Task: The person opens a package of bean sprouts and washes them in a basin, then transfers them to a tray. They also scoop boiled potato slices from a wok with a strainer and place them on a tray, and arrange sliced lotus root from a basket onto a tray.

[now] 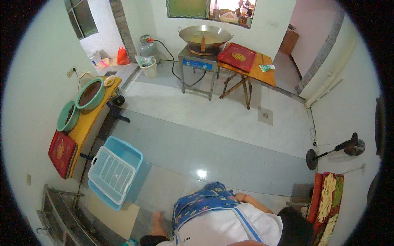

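My left hand [157,216] hangs low at my left side, blurred, below a dark sleeve; its fingers cannot be made out. My right hand [240,197], with a red band at the wrist, lies against the edge of my blue patterned apron [201,204]. Whether it grips the cloth is unclear. Left of me on the floor stands a light blue plastic tub [123,147]. A white plastic crate [112,173] rests tilted across its top. Beside the tub's near end lies a flat beige sheet [120,218].
Along the left wall, a yellow table [89,123] bears green basins [90,93] and red trays [62,153]. Ahead, a wok [206,35] sits on a gas stove beside a folding table [264,70]. A fan [335,149] and food-laden trays [329,196] stand right; a metal rack [61,215], lower left.
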The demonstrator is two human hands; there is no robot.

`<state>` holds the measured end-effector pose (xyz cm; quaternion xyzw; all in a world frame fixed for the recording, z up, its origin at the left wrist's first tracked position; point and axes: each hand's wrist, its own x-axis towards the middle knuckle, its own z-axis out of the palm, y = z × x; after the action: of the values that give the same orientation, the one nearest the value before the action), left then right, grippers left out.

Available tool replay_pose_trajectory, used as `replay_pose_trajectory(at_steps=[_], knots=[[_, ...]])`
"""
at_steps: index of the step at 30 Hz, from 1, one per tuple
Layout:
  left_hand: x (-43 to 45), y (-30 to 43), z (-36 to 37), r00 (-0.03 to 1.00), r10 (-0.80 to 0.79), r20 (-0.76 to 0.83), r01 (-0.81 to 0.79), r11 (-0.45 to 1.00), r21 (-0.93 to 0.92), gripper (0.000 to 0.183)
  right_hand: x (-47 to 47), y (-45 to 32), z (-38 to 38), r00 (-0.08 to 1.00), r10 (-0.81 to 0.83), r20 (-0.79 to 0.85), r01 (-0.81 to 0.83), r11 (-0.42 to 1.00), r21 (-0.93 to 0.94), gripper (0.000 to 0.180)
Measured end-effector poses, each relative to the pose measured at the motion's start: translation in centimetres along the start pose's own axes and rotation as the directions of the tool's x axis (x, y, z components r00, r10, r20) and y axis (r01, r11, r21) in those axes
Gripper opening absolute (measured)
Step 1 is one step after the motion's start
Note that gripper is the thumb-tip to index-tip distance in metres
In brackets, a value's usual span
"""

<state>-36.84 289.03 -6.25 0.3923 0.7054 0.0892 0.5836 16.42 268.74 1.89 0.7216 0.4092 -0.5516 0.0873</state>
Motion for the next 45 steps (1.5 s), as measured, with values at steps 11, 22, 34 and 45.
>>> replay_pose_trajectory(at_steps=[11, 22, 34, 45], knots=[[24.7, 54.0, 19.4, 0.718, 0.675, 0.17, -0.694, 0.712, 0.106, 0.026, 14.8, -12.1, -47.0, 0.651, -0.16, -0.742, 0.244, 0.97, 0.005, 0.037], [30.7, 52.5, 20.7, 0.948, -0.261, 0.179, 0.306, 0.903, -0.3, 0.028, 26.7, -36.0, -93.8, 0.09, -0.065, -0.994, 0.538, 0.843, -0.006, 0.074], [51.6, 88.0, 22.8, 0.962, 0.121, 0.243, -0.096, 0.989, -0.112, 0.017, 23.7, -27.8, -112.8, 0.44, 0.222, -0.87, -0.309, 0.947, 0.085, 0.062], [58.7, 99.8, 27.7, 0.918, 0.111, 0.382, -0.205, 0.954, 0.217, 0.022, 20.1, -23.6, -112.3, 0.77, 0.354, -0.531, 0.427, 0.332, 0.841, 0.043]])
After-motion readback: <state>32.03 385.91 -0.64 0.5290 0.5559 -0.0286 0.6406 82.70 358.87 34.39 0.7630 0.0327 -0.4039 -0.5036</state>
